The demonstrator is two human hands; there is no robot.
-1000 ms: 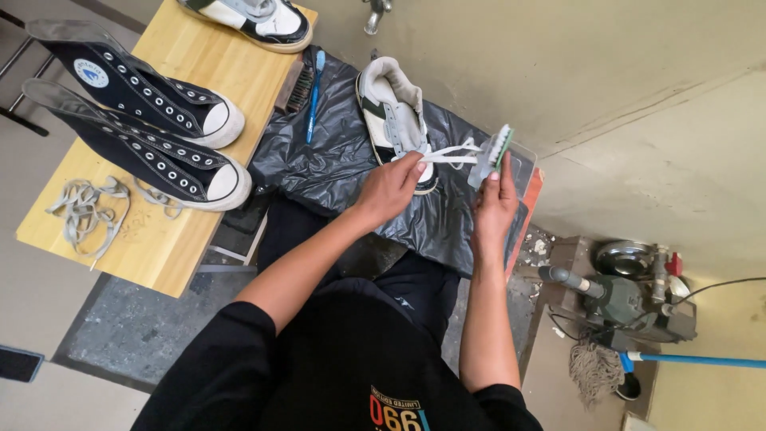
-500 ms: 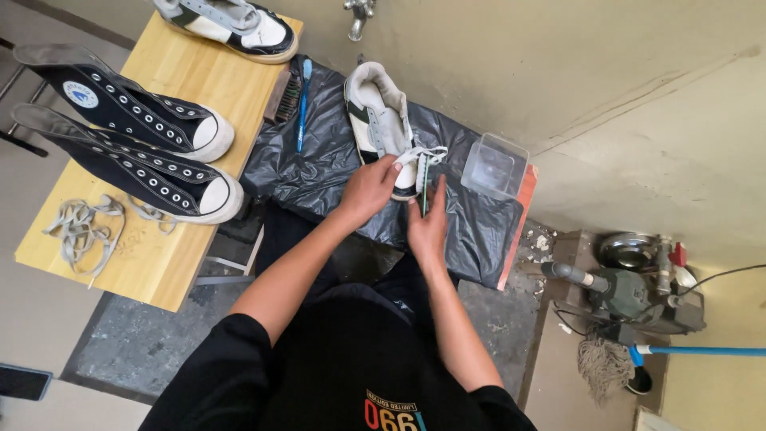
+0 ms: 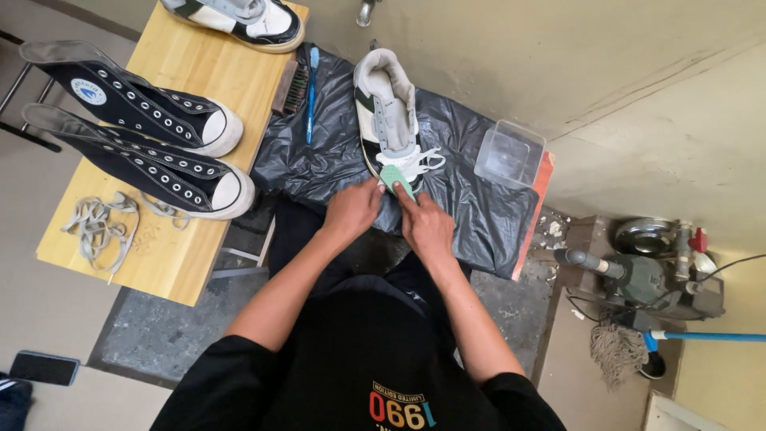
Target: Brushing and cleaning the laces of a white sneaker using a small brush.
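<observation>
A white and dark low sneaker (image 3: 388, 120) with loose white laces lies on a black plastic sheet (image 3: 471, 199) in front of me. My left hand (image 3: 351, 212) and my right hand (image 3: 425, 227) meet at the shoe's toe. Between their fingertips is a small green pad (image 3: 395, 180), pressed against the toe; both hands grip it.
A clear plastic tub (image 3: 509, 154) sits right of the shoe. A blue toothbrush (image 3: 311, 92) and a brush (image 3: 289, 86) lie left of it. Two black high-top sneakers (image 3: 144, 152), loose laces (image 3: 100, 223) and another sneaker (image 3: 239, 20) rest on a wooden table (image 3: 159, 263). A mop (image 3: 622, 351) lies at right.
My right hand came down from beside the tub, where it held the green-and-white piece up, and joined the left hand at the shoe's toe. The camera view shifted slightly.
</observation>
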